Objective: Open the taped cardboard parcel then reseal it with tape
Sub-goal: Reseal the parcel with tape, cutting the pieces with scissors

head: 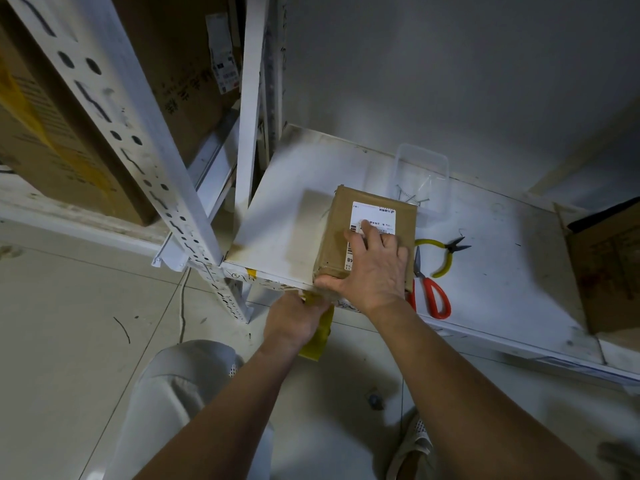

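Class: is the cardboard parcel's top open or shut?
Shut: the cardboard parcel shows a flat top with its label intact, and the right hand rests on it.

Open shelf [287, 233] surface left of the parcel [372, 237], bounded further left by white slotted uprights [166, 174]. Behind the parcel, blocked by a clear plastic tray [424, 174] holding nails. Just right of the parcel, crowded by red-handled scissors [429, 289] and yellow-handled pliers [443, 254]. Beyond those, bare shelf up to a cardboard box [606, 265] at the far right. Parcel top covered by the right hand [377, 268]; front edge taken by the left hand [294, 320].
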A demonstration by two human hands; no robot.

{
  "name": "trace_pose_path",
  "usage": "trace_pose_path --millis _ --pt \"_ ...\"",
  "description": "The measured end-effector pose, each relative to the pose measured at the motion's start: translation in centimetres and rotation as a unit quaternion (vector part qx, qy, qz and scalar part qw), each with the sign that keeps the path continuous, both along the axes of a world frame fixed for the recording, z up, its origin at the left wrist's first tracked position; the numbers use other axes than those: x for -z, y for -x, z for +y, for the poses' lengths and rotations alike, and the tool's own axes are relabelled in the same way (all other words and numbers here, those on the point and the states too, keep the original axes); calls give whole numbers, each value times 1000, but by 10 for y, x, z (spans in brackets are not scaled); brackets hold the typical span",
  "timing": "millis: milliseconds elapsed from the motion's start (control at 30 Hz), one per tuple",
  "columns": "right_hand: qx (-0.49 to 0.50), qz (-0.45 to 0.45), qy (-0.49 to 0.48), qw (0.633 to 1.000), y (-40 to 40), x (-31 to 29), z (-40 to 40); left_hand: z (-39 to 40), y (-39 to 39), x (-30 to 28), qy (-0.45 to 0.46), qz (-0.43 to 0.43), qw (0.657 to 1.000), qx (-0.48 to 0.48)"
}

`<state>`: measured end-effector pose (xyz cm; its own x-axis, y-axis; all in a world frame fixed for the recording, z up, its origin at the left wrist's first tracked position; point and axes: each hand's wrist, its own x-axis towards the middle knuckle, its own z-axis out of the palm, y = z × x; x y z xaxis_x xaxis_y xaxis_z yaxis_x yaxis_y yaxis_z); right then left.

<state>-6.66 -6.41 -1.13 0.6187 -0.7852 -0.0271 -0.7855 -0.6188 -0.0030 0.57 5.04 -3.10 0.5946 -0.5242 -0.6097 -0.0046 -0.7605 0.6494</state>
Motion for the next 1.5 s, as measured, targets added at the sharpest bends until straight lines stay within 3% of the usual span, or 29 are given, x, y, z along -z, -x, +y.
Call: trace_pose_path --millis 167,367,433,500,533,600,667,733,967,1033,1100,1167,1233,1300,1367,1433,1500 --pt "-9 -15 -36 999 3 -1 -3 2 6 -3 20 -41 999 -20" --pt "-39 -21 -96 994 16 -10 -6 1 13 -14 72 5 997 -17" --pt "9 -144 -134 980 26 -14 -7 0 17 -19 70 20 997 -17" --pt "150 -302 -108 935 42 -8 -11 -1 21 -20 78 47 995 -42" --pt "236 -333 -81 909 52 -2 -13 -1 22 -19 88 66 992 -59" --pt "356 -259 -74 895 72 12 -16 -1 23 -13 101 103 985 -94" --pt "374 -123 -106 913 84 27 -17 0 24 -10 122 134 976 -123" --pt "358 -52 -133 923 89 33 -17 -1 25 -11 140 141 970 -141" --pt "355 -40 -184 916 93 25 -27 0 28 -12 158 141 963 -169" --pt "396 -104 -193 891 97 21 -23 0 28 -15 153 141 962 -177" --pt "426 -261 -215 839 102 17 -19 -1 29 -22 150 147 961 -182" --pt "387 -440 -289 757 108 8 -19 -1 30 -30 145 136 964 -178" --pt "291 -506 -413 699 116 -11 -18 0 30 -35 145 131 964 -178" --pt "184 -461 -520 695 119 -30 -15 0 30 -37 146 131 964 -181" --pt "122 -334 -576 736 119 -41 -11 1 30 -41 137 120 967 -179" --pt "104 -170 -569 797 113 -48 -6 1 27 -40 137 112 966 -187" --pt "121 -58 -539 832 106 -50 -4 1 24 -36 129 94 971 -178"
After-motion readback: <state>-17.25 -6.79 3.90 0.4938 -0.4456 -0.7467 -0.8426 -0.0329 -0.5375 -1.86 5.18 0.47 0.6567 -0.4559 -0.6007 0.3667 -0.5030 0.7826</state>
